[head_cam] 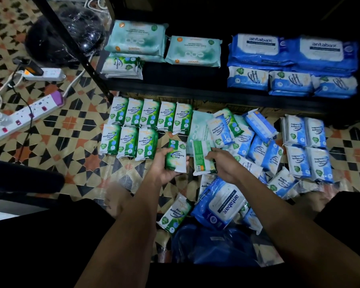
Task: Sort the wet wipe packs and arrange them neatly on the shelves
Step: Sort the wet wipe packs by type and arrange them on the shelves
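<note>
My left hand [161,167] holds a green Pine Antibacterial pack [175,156], label up. My right hand [223,162] grips a second green pack [202,157], its back side with the barcode showing. Both are just above the tiled floor. Two rows of green Pine packs [146,125] stand lined up on the floor to the left. A loose pile of blue Fragrance packs [256,140] lies to the right, and a neat group of the same [306,146] sits further right. The black shelf [185,84] carries teal packs [193,51], blue antabax packs [291,50] and small blue packs [289,82].
A large antabax pack [220,204] and one green pack [175,213] lie near my knees, beside a blue plastic bag [216,244]. Power strips [27,113] with cables lie on the floor at left. A black wrapped bundle [64,36] sits beyond the shelf post.
</note>
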